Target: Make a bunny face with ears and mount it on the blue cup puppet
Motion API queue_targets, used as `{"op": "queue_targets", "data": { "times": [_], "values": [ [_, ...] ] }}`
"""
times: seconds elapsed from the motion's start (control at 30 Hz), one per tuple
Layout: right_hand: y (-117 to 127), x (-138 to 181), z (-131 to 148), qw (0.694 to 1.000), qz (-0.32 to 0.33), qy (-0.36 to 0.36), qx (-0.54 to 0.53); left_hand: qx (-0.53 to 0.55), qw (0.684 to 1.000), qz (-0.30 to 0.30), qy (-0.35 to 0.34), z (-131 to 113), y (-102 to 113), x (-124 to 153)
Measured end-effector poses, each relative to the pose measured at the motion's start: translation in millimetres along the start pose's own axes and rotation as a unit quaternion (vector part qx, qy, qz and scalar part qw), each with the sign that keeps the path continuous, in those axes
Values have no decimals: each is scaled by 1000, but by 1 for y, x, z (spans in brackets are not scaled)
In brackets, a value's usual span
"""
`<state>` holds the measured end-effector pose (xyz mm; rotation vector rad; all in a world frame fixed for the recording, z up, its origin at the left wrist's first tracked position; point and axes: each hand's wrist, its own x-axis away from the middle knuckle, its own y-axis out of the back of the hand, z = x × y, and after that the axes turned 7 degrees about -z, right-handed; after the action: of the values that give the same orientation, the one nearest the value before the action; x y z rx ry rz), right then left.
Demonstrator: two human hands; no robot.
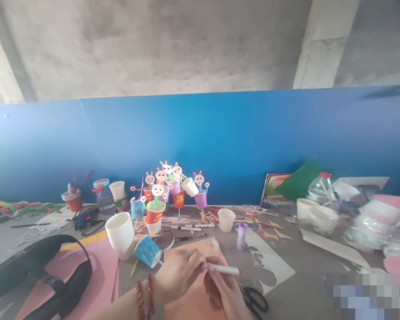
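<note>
"Where was the marker [226, 269]?"

"In the right hand [225, 286], pinched between thumb and fingers, its red end pointing away to the right. The left hand [182, 271] was curled narrow, fingertips meeting the right's near the marker's other end."

"Was the left gripping anything?"

"I couldn't tell; its own fingers hid that. Both hands were over an orange sheet [176, 246], with a small round piece [212, 245] just beyond them."

"How much looked done?"

"A cluster of rabbit-faced cup figures [158, 190] stood beyond the left hand, and I'd judge most of those complete. Nearer, just past the left wrist, a blue cup [148, 251] lay tipped, coloured but showing no face, so probably part-made."

"And what was left?"

"The stack of white cups [120, 235], further left of that wrist, looked unworked, as did a lone white cup [226, 220] beyond the right hand. The scissors [258, 300] rested on the surface [296, 306] right of that hand, unused."
</note>
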<state>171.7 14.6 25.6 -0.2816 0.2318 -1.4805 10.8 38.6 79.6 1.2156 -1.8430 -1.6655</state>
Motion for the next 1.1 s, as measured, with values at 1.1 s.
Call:
{"op": "queue_targets", "data": {
  "times": [1.1],
  "values": [
    [2,7,3,992,1,-68,-109,217,966,42,137,-21,-37,30]
  ]
}}
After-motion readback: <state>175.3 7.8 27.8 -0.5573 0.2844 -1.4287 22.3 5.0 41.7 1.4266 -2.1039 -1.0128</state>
